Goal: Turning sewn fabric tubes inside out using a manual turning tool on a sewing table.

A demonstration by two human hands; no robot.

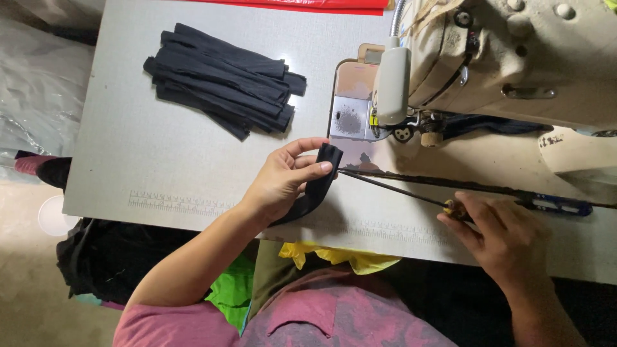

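The left hand point(283, 180) pinches the end of a narrow black fabric strip point(318, 183) between thumb and fingers, closed firmly on it, the strip curling down past the palm toward the near edge of the grey surface point(128, 154). The right hand point(498, 234) is wrapped around the handle of a long thin metal rod point(392, 187), whose far tip runs leftward into the strip's open end. Judging by this, the step in hand is threading the rod through the sewn tube of fabric; the next move seems to call for a steady push along the tube while the left fingers bunch the cloth back over the rod.

Just beyond the right hand lies a pair of blue-handled thread snips point(556, 204). Behind the strip stands the cream sewing machine point(514, 58), its steel needle plate point(350, 115) near the left fingertips. Well apart, at the far left of the surface, sits a heap of similar black strips point(222, 80).
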